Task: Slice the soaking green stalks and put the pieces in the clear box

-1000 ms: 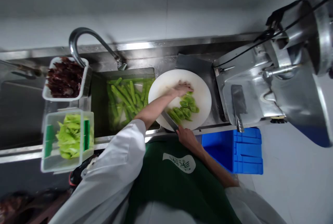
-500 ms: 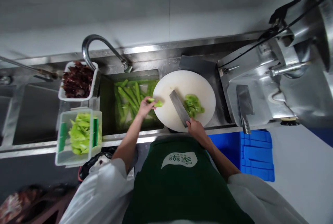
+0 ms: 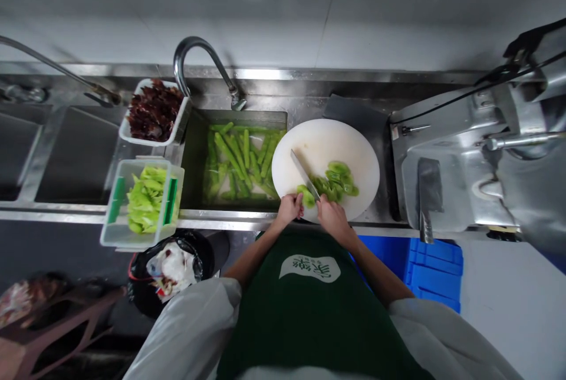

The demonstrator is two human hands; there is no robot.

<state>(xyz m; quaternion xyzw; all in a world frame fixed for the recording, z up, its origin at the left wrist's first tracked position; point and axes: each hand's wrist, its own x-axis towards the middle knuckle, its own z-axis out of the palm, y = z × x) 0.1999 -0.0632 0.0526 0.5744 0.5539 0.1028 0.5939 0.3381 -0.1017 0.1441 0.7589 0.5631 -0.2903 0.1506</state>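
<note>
On the round white cutting board, my right hand grips the handle of a cleaver, its blade pointing away to the upper left. Closed at the board's near edge, my left hand holds a light-green vegetable piece close against the left side of the blade. Sliced green vegetable lies in a pile to the right of the cleaver. Left of the board, whole green stalks rest in the water-filled sink.
A clear bin of green pieces and a white tub of dark red leaves stand left of the sink, near a curved faucet. Another cleaver lies at right. Below are a blue crate and a trash bin.
My left hand has moved from over the sink to the board's near edge, bringing the vegetable piece beside the cleaver. The blade now stands more on edge, and the camera view has shifted.
</note>
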